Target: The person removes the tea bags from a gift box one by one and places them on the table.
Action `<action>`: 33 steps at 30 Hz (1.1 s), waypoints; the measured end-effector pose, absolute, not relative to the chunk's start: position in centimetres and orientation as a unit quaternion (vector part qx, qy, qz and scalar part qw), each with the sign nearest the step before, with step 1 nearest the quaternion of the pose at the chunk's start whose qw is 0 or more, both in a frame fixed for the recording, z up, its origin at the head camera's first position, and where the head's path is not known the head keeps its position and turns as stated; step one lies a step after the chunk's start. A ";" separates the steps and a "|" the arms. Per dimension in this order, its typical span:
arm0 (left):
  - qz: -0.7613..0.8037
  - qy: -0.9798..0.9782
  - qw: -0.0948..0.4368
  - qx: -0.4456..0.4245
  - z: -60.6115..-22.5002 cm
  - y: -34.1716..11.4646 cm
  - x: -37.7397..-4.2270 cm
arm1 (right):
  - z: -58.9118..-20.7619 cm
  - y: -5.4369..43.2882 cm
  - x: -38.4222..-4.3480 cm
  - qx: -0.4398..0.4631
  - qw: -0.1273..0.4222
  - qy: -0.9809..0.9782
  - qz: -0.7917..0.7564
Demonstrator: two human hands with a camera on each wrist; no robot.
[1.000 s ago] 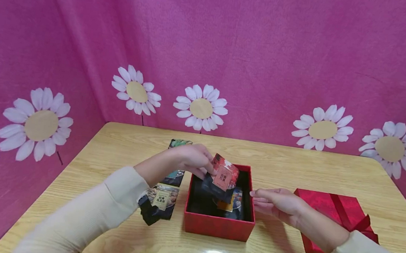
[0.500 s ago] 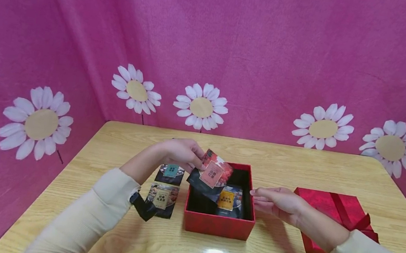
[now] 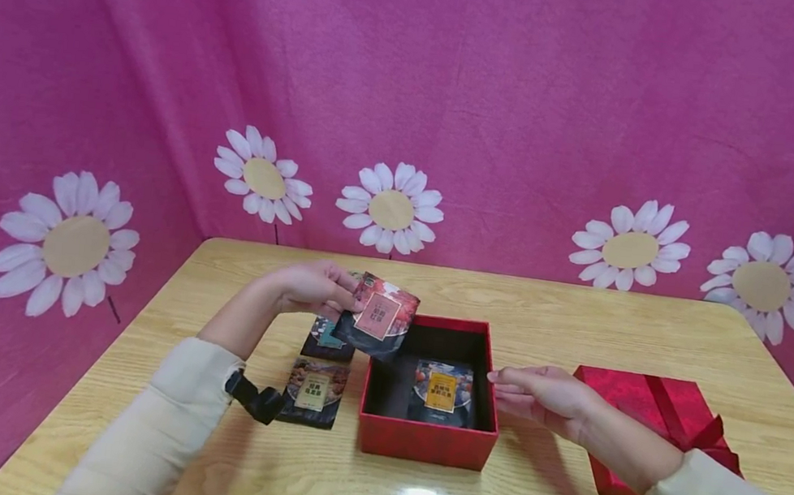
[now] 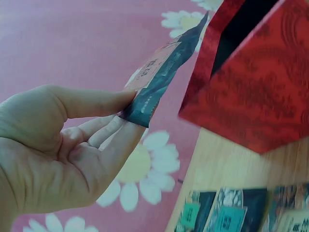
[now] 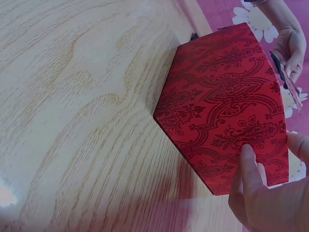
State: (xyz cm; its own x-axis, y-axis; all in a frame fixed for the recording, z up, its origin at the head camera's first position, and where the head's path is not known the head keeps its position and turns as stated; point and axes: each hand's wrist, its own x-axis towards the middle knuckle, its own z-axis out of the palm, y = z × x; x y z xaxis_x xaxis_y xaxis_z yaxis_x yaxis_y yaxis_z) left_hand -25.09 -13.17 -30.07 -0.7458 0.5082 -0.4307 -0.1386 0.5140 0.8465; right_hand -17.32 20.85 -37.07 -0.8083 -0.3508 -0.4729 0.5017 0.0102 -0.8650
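Observation:
My left hand (image 3: 315, 287) pinches a tea packet (image 3: 383, 317) with a coral label and red picture, thumb on top and fingers below. The packet is held above the left rear corner of an open red box (image 3: 424, 444). Inside the box lies another tea packet (image 3: 442, 396) with an orange label. My right hand (image 3: 544, 392) touches the box's right wall; in the right wrist view its fingertips (image 5: 247, 150) rest on the patterned red side. Left of the box lie a packet with a beige label (image 3: 312, 397) and one with a teal label (image 3: 320, 342), partly hidden.
A red lid (image 3: 644, 398) with a ribbon bow lies at the right, partly behind my right forearm. In the left wrist view, a green-labelled packet (image 4: 189, 216) lies beside the teal one. A pink curtain (image 3: 515, 114) with daisies hangs behind the wooden table (image 3: 254, 468).
My left hand has lifted the coral-labelled packet up and left out of the box, uncovering the orange-labelled packet inside. The right hand has stayed against the box.

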 end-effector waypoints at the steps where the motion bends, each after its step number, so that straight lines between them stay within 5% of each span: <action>1: 0.483 0.803 0.331 0.109 -30.3 -13.5 -25.2 | -37.1 20.9 -17.3 0.059 0.304 0.643 -0.701; 10: 0.530 0.809 0.255 -0.004 -32.0 -16.0 -25.7 | -37.2 20.9 -17.3 0.057 0.306 0.641 -0.702; 33: 0.642 0.747 0.130 -0.113 -34.2 -19.9 -28.0 | -37.0 20.9 -17.3 0.065 0.307 0.647 -0.695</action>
